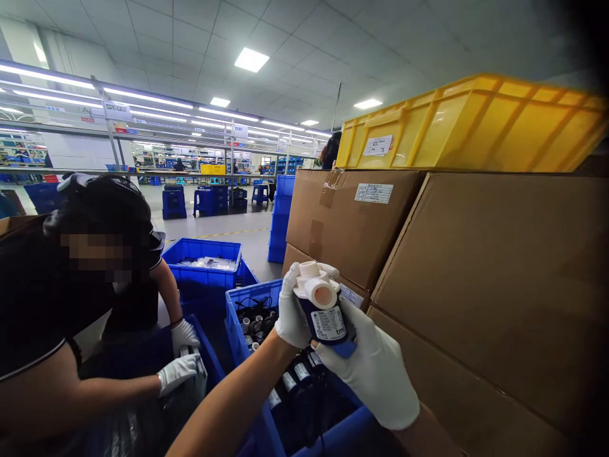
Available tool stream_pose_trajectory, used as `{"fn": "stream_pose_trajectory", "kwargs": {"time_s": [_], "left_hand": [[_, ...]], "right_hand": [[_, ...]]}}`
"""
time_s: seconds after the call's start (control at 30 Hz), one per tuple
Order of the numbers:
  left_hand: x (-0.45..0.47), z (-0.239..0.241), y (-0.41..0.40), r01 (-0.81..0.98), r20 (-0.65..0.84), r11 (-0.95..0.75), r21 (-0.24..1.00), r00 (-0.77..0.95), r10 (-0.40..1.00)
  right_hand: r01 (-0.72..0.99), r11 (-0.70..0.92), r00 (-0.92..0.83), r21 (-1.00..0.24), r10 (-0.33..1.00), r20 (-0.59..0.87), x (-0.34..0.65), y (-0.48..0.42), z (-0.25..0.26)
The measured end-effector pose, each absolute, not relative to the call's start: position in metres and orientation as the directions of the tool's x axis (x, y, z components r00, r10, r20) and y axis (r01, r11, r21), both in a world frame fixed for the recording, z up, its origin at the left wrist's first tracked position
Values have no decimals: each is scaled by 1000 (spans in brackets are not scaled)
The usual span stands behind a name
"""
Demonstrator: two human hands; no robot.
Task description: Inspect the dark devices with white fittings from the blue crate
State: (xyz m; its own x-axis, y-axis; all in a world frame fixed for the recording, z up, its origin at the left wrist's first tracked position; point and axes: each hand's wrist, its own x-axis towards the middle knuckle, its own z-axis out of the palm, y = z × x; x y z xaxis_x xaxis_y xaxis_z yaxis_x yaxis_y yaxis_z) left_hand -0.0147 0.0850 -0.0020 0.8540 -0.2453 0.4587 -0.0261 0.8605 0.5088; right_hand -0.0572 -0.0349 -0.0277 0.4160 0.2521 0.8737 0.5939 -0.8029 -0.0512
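Observation:
Between my two white-gloved hands is a small water pump (pixel 326 322), with a dark blue body, a printed label and a white plastic head with a threaded port and a round open port. My left hand (pixel 289 311) wraps round its left side and top. From the right and below, my right hand (pixel 373 355) grips its body, the thumb low on the front. Beneath them a blue crate (pixel 276 424) contains several similar dark pumps (pixel 302 374) with white ports, labels and black cables. My hands partly hide these.
On my left a co-worker (pixel 95 273) in white gloves bends over flat grey packets (pixel 197 374) in a blue bin. Another blue crate (pixel 204 273) stands beyond. Large cardboard boxes (pixel 352 209) are stacked on the right, with a yellow crate (pixel 457 127) on top.

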Motion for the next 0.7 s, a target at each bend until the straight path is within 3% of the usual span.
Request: {"fn": "stream_pose_trajectory", "kwargs": {"time_s": [0.4, 0.7], "left_hand": [[-14, 1, 83, -6, 420, 868, 496, 877, -234], [-11, -2, 82, 28, 395, 884, 467, 888, -237]], "right_hand": [[601, -792, 458, -105, 234, 858, -57, -34, -26], [591, -804, 440, -66, 252, 862, -56, -35, -26]]}}
